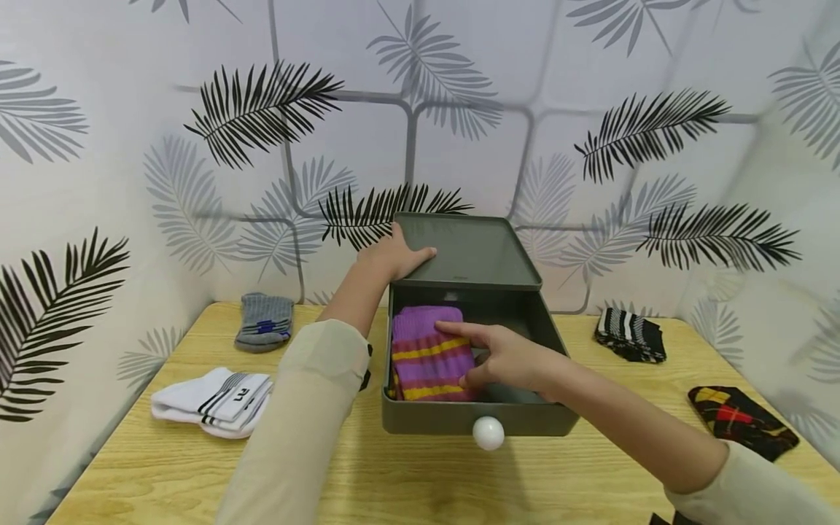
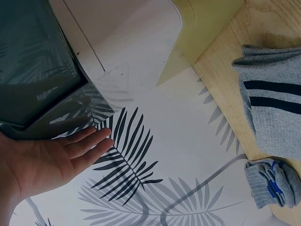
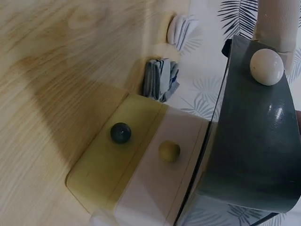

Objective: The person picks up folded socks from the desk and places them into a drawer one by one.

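Purple knit socks point(image 1: 426, 357) under wide right hand point(image 1: 512, 357) | far grey flat lid point(image 1: 475, 248), left hand point(image 1: 390, 257) straight-fingered | I fear slippage dropping it

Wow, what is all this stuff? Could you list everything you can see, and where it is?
Dark box: one, dark grey-green, top of stack, lid open
White box: one, pinkish white, middle
Yellow box: one, yellow, bottom
Knobs: three, white, yellow, dark, one per box front
Striped socks: one bundle, purple, yellow, inside dark box
Grey socks: one bundle, back left
White socks: one bundle, black-striped, front left
Black-and-white socks: one bundle, back right
Plaid socks: one bundle, black, red, yellow, front right
Table: one, wood-coloured, underneath
Leaf-patterned wall covering: pale, behind
Sleeves: two, cream, on arms
Left hand: one, at lid's left edge
Right hand: one, touching striped socks
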Motion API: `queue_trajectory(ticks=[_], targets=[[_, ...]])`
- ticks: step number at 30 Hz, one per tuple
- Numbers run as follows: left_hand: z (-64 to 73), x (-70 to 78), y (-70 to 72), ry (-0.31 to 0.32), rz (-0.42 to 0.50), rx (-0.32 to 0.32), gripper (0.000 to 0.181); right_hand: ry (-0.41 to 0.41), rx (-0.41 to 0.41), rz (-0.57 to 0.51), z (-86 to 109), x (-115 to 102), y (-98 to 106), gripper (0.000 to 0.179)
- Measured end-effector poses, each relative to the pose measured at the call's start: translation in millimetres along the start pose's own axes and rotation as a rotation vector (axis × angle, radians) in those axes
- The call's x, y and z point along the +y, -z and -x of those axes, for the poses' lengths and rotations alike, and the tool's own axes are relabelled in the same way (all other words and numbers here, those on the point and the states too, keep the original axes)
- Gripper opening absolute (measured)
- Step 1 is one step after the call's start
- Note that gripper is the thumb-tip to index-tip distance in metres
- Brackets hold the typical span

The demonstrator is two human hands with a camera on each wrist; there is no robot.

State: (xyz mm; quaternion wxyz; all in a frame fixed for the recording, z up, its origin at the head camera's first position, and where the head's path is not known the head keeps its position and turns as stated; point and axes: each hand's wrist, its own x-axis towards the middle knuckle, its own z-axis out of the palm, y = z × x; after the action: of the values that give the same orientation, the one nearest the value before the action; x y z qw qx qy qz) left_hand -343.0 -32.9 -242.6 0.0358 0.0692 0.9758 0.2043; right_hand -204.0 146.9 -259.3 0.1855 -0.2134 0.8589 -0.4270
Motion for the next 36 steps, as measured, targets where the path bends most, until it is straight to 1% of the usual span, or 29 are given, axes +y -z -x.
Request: queue_trajectory(ticks=[5,8,13,15,16,18,20,22,24,26,28,31,33,36], targets=[[-0.1,-0.8,-0.5,0.002,0.006,-0.003,0.09,0.082,0.033,0.304,-3.0,-2.8,-4.9,0.068],[-0.1,-1.8,-0.6,0.003,0.01,0.0,0.09,0.086,0.033,0.48,-2.8,-6.8,-7.4,0.067],[-0.1,-4.3,0.0,0.009,0.011,0.009,0.09,0.044,0.014,0.685,-0.1,-15.8,-6.4,0.065],[-0.4,-5.3,-0.1,0.014,0.008,0.006,0.09,0.041,0.01,0.716,2.1,-18.0,-2.1,0.063],[-0.7,-5.9,-0.3,0.016,0.006,0.006,0.09,0.052,0.017,0.702,4.0,-18.0,1.2,0.063],[-1.6,-6.5,-1.1,0.02,0.006,0.004,0.09,0.093,0.043,0.629,9.8,-17.4,10.8,0.062],[-2.6,-6.6,-2.1,0.023,0.008,0.001,0.09,0.124,0.08,0.509,19.7,-17.6,24.1,0.06],[-3.6,-6.3,-2.8,0.021,0.008,-0.001,0.091,0.148,0.151,0.39,32.3,-16.8,39.3,0.058],[-4.1,-5.6,-2.9,0.018,0.009,0.001,0.092,0.133,0.237,0.321,46.2,-15.2,56.3,0.056],[-4.4,-5.0,-2.1,0.014,0.007,0.006,0.092,0.133,0.324,0.267,60.1,-8.2,73.8,0.052],[-4.0,-5.0,-0.4,0.012,0.006,0.012,0.092,0.133,0.412,0.234,72.1,3.5,90.8,0.048],[-3.4,-6.7,3.2,0.016,0.006,0.009,0.093,0.143,0.505,0.157,89.1,27.9,113.6,0.042],[-2.6,-8.8,5.8,0.023,0.007,0.006,0.093,0.127,0.574,0.124,97.7,44.7,124.4,0.039],[-1.5,-12.6,9.0,0.033,0.007,0.006,0.093,0.083,0.657,0.084,109.1,71.3,137.6,0.041]])
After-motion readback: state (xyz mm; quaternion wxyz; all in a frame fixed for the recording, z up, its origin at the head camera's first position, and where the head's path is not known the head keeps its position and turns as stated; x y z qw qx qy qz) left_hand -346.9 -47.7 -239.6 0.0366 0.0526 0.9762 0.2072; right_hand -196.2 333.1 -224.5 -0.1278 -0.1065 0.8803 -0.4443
